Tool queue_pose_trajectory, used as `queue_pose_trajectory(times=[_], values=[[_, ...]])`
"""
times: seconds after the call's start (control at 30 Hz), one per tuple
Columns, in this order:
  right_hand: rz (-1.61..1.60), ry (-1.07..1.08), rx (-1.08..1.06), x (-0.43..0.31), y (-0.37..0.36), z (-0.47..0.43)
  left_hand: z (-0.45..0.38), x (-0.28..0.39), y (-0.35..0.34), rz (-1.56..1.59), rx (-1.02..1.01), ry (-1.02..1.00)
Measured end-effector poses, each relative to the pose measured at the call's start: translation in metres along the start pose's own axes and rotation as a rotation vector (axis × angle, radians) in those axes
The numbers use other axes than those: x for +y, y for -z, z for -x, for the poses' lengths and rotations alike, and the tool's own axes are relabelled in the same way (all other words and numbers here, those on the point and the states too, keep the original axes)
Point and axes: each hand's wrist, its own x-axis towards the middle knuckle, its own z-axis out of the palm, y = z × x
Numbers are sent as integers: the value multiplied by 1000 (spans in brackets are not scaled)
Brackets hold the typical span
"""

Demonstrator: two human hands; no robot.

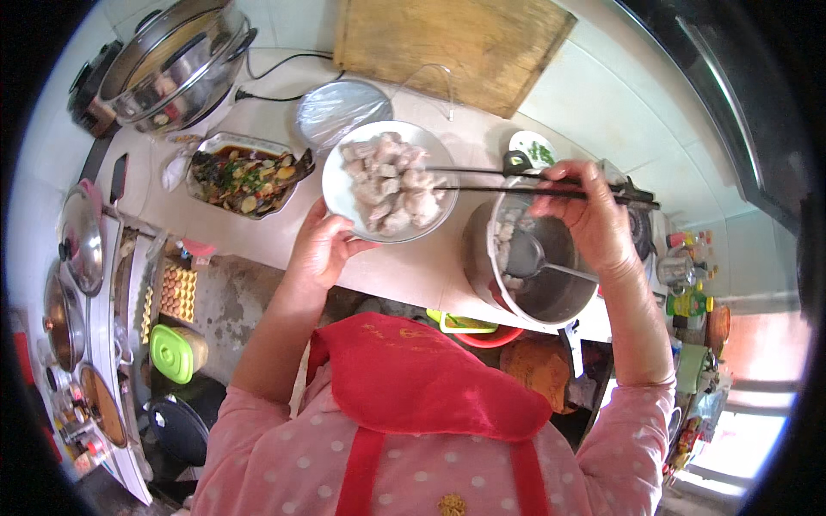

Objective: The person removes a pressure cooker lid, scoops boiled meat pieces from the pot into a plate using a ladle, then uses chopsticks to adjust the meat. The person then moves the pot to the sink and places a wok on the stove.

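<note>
My left hand (328, 240) grips the near left rim of a white plate (338, 193) and holds it above the counter. Pale chunks of meat (390, 184) are heaped on it. In my right hand (584, 216) is a pair of dark chopsticks (484, 189), spread apart, their tips at the right side of the heap. Below that hand stands a deep metal pot (481, 251). It contains a ladle (526, 255) and more pale chunks, partly hidden by the hand.
A dish of cooked fish (248, 180) lies on the counter's left, near a steamer pot (181, 71). Behind the plate is a film-covered bowl (342, 109). A small bowl of chopped greens (535, 148) stands behind the pot. A wooden board (452, 48) leans on the wall.
</note>
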Motion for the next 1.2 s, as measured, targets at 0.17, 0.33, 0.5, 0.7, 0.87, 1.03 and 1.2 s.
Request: queue_pose_trajectory(times=[0.17,0.33,0.5,0.7,0.87,1.03,1.2], values=[[65,203,197,-17,27,6,-3,-9,-1,44,22,52],[721,417,450,-24,81,2,-18,-34,12,17,34,78],[1389,470,343,1,143,-32,-27,-58,20,-17,101,105],[1831,-316,150,55,207,-141,-32,-77,23,-25,111,109],[2007,-535,-65,139,255,-217,-16,-75,21,-11,239,77],[1935,-452,-251,181,270,-248,5,-78,32,74,341,-6],[1928,-314,-407,195,289,-263,1,-78,34,52,264,-9]])
